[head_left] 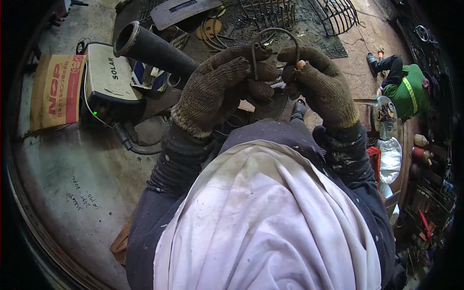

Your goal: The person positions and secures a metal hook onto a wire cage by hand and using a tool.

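Observation:
A thin dark rod bent into an arch point(276, 30) is held up in front of me, its curve toward the far side. My left hand point(216, 84), in a dirty brown knit glove, is closed on the arch's left leg. The right leg is pinched in my right hand point(325, 86), gloved the same way, with a bare thumb tip poking through the knit. Below the fingers, the rod's ends cannot be made out. Whether the rod is metal or stiff cable is not plain.
Left stands a grey metal table point(72, 164) bearing a cardboard box point(58, 92), a white-and-black machine point(113, 72) and a wide dark pipe point(159, 48). Bent-bar racks point(337, 17) lie on the floor ahead. A person in green point(408, 92) crouches at right, near cluttered tools point(425, 222).

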Available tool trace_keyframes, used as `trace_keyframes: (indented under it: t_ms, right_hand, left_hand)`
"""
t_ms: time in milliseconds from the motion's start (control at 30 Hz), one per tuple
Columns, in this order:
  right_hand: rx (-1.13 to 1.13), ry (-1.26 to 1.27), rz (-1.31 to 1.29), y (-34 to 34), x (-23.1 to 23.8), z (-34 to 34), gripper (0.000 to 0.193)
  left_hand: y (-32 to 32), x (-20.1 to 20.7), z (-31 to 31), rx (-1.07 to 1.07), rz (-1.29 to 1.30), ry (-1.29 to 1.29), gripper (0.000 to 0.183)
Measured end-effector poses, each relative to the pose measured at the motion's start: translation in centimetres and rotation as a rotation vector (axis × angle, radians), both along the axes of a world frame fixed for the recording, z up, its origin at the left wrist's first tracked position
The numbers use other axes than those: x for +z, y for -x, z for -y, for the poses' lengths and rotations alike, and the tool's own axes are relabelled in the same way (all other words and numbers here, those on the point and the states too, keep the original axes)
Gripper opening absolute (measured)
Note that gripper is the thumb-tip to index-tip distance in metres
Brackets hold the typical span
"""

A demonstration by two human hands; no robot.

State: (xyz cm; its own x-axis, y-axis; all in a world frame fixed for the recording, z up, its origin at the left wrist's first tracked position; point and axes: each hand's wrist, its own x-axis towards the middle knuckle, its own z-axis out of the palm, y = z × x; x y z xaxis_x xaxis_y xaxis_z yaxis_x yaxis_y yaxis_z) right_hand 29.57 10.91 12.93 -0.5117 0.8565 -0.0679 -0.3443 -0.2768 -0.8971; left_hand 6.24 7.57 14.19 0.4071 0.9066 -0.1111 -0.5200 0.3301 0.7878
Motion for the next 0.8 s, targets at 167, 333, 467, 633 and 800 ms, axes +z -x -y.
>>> trace_keyframes:
  t_ms: [167, 333, 467, 633, 800]
  right_hand:
    - [-0.026, 0.036, -0.012, 0.4, -0.1, 0.0, 0.028]
    - [0.032, 0.014, 0.13, 0.7, 0.1, 0.0, 0.028]
    - [0.128, 0.006, 0.142, 1.4, -1.6, -0.4, 0.027]
    - [0.299, -0.05, 0.533, 4.4, -3.0, -0.7, 0.033]
    - [0.508, -0.111, 0.651, 8.9, -6.0, -0.3, 0.036]
  left_hand:
    - [0.0, -0.3, 0.1, 0.018, 0.027, 0.04, 0.047]
    - [0.1, 0.6, 0.9, 0.087, -0.079, 0.059, 0.041]
    - [0.9, 0.2, 1.5, 0.155, -0.308, 0.091, 0.037]
    - [4.1, -2.0, 2.8, 0.086, -0.538, 0.126, 0.029]
    - [7.3, -4.9, 5.2, 0.136, -0.837, 0.035, 0.028]
